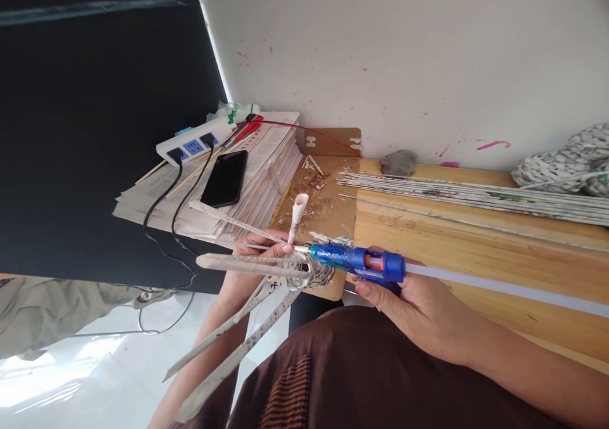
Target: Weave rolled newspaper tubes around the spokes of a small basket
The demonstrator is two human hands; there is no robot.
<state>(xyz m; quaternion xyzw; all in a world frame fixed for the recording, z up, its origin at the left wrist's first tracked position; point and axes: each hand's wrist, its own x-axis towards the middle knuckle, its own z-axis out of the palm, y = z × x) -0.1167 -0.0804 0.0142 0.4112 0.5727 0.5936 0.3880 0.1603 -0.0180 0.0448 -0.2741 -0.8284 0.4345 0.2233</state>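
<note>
My right hand (404,302) is closed round the handle of a blue glue gun (337,257), with a long translucent glue stick (504,291) running out of its back end. The gun's nozzle points left and meets the paper near my left thumb. My left hand (259,251) pinches a woven newspaper piece (314,273) at its upper left side; part of the hand lies behind the paper. Several flattened paper strips (240,262) fan out from the piece to the left and lower left, and a short rolled tube (298,212) stands up beside the nozzle.
At the left, a newspaper stack (280,162) holds a black phone (224,178), a power strip (193,145) and a red-handled tool (250,126). Thin paper rods (457,197) lie along the wooden table (404,232). Paper scraps litter a brown board (340,194). Woven paper (556,159) sits far right.
</note>
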